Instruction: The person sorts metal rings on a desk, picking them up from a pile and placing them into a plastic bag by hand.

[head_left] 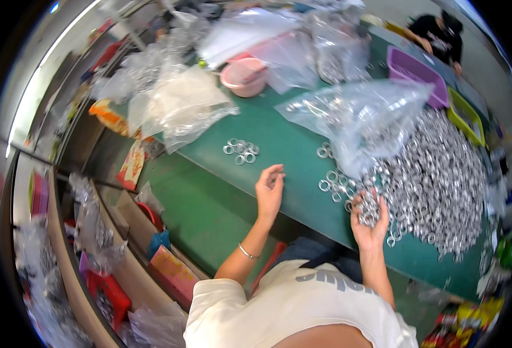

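Observation:
My right hand (371, 226) is cupped palm up around a handful of silver metal rings (369, 210), at the near left edge of a large heap of rings (435, 180). Above the table's near edge, my left hand (270, 188) has its fingers loosely bent and apart, with nothing visible in them. A small group of rings (241, 149) lies on the green table (285, 136), beyond my left hand. Loose rings (334, 185) are scattered between the heap and the middle of the table. A clear plastic bag (360, 116) with some rings in it lies against the heap.
Behind stand a pink bowl (244, 77), a purple basket (419, 74) and a green basket (465, 116). Plastic bags (180, 104) cover the far left. Shelves with a red container (110, 297) are at left. Another person (438, 36) sits at far right.

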Action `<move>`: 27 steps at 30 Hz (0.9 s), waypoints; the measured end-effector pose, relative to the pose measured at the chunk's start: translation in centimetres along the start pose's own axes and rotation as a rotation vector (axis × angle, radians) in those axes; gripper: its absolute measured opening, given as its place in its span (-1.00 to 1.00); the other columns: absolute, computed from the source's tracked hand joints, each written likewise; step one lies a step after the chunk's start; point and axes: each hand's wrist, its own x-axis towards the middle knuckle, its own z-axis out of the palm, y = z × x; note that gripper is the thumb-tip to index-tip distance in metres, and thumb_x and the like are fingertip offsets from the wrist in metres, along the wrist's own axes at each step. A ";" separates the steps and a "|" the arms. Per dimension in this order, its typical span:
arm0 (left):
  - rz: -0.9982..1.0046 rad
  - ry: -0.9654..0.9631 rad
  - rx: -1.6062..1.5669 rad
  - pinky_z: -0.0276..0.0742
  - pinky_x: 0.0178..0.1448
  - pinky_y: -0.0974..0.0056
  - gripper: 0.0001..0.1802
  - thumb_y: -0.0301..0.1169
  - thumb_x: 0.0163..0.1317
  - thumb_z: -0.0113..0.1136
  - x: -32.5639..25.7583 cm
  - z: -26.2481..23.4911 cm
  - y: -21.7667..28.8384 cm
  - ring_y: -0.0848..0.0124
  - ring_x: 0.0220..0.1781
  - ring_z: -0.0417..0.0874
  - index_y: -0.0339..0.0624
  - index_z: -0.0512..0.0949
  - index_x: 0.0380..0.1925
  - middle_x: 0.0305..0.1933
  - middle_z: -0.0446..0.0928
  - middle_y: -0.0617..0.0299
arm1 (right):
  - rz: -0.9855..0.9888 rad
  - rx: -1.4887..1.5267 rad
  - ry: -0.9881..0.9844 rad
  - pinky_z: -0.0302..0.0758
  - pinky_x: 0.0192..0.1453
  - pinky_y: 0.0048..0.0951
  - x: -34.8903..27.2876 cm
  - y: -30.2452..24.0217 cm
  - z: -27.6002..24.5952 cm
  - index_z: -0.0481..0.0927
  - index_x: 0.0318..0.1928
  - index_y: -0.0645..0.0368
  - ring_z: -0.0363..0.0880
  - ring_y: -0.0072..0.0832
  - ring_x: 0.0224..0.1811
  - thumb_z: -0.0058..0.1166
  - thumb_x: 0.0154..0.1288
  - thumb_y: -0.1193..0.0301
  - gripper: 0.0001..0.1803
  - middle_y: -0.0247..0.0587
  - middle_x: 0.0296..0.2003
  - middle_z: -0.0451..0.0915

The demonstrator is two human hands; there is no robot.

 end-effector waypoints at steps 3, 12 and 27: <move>-0.028 -0.017 -0.062 0.44 0.02 0.42 -0.73 -0.62 0.29 0.01 -0.9 0.4 0.2 0.49 -0.08 0.54 -0.38 0.46 -0.01 -0.05 0.51 0.20 | 0.009 -0.025 -0.012 0.49 -0.24 -0.39 0.4 -0.5 -0.2 0.49 0.02 0.06 0.50 -0.24 -0.10 -0.04 0.37 0.31 -0.74 -0.08 -0.07 0.53; -0.034 -0.138 0.034 0.45 -0.17 0.49 -0.69 -0.59 0.26 0.06 2.2 1.5 1.6 0.53 -0.15 0.58 -0.32 0.45 0.03 -0.08 0.54 0.22 | -0.068 -0.107 -0.017 0.35 -0.49 -0.45 0.5 -1.0 -1.1 0.47 0.02 0.10 0.47 -0.28 -0.26 -0.07 0.36 0.33 -0.73 -0.09 -0.18 0.53; 0.281 0.270 1.494 -0.11 0.38 -0.35 -0.36 -0.33 0.15 0.10 36.9 10.5 7.0 -0.20 0.22 0.41 -0.47 0.25 0.19 0.12 0.44 -0.29 | -0.085 -0.115 -0.013 0.36 -0.58 -0.42 -0.1 -3.5 -1.3 0.47 -0.02 0.05 0.46 -0.26 -0.30 -0.02 0.29 0.31 -0.73 -0.11 -0.20 0.52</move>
